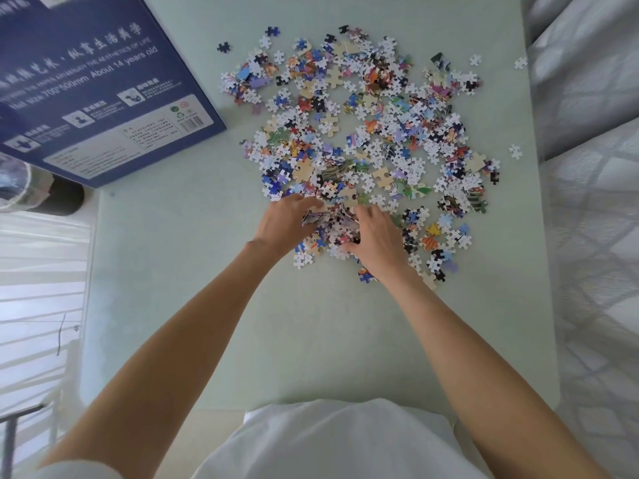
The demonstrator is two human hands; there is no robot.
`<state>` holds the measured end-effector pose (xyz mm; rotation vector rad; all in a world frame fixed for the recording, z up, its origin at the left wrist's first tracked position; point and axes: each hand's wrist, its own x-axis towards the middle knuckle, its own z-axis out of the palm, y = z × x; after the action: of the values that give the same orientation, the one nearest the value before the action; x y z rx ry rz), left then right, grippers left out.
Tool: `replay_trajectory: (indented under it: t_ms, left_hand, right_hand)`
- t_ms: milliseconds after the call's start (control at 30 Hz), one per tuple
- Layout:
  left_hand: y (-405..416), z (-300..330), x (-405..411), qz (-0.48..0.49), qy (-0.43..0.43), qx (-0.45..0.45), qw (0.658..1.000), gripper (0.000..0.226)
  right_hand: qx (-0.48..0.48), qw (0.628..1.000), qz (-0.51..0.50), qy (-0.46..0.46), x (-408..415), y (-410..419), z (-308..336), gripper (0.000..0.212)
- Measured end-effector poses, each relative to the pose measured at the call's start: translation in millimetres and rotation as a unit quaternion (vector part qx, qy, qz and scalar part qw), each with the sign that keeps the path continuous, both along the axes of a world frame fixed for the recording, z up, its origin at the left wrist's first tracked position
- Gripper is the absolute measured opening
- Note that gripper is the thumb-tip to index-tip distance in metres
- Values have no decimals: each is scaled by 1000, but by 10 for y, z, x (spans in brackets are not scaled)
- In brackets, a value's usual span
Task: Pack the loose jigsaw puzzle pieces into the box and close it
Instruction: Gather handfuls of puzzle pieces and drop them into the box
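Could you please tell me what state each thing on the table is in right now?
Blue cardboard puzzle box: printed side up, no opening visible.
Loose jigsaw puzzle pieces: scattered on the pale green table.
Left hand: gripping a clump of pieces.
Right hand: gathering pieces.

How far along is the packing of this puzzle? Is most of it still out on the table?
Barely begun. Nothing looks packed: the loose puzzle pieces still spread across the pale green table, with strays at the far edge. In hand: the left hand and right hand cup a small heap of pieces at the near edge. Left: carrying everything to the blue box at far left, then closing it; its inside isn't visible.
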<state>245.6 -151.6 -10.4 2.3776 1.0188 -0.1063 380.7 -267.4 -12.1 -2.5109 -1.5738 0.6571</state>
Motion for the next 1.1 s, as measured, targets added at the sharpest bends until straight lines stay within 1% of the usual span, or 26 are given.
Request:
replay_trajectory:
  t_ms: [233, 400, 500, 600, 700, 833, 900, 933, 1000, 1100]
  left_hand:
    - [61, 33, -67, 50, -12, 10, 999, 30]
    - [71, 72, -105, 94, -27, -16, 995, 28]
    - [48, 106, -129, 121, -37, -35, 991, 32]
    - [-17, 128, -206, 149, -48, -54, 986, 35]
    - [-126, 124, -304, 194, -55, -79, 976, 37]
    - [-257, 197, -442, 241, -57, -91, 964, 30]
    - [-284, 261, -513, 266, -69, -95, 957, 30]
    - [-286, 280, -545, 277, -74, -100, 953, 33]
    - [-283, 326, -599, 289, -79, -111, 948, 37]
    - [-246, 467, -682, 276, -86, -119, 950, 37]
  right_hand:
    - [44, 994, -53, 84, 21, 66, 24, 50]
    - [95, 977, -110, 156, 53, 63, 102, 42]
    - [109, 970, -131, 175, 87, 39, 138, 38]
    - [123, 970, -124, 168, 114, -5, 151, 30]
    - [132, 976, -104, 137, 118, -53, 146, 25]
    - [176, 978, -35, 109, 90, -101, 233, 24]
    - [197, 976, 3, 97, 73, -128, 294, 24]
    - [195, 977, 17, 87, 68, -146, 318, 25]
    - [161, 984, 38, 69, 71, -182, 357, 26]
    - [111, 990, 27, 85, 36, -213, 512, 29]
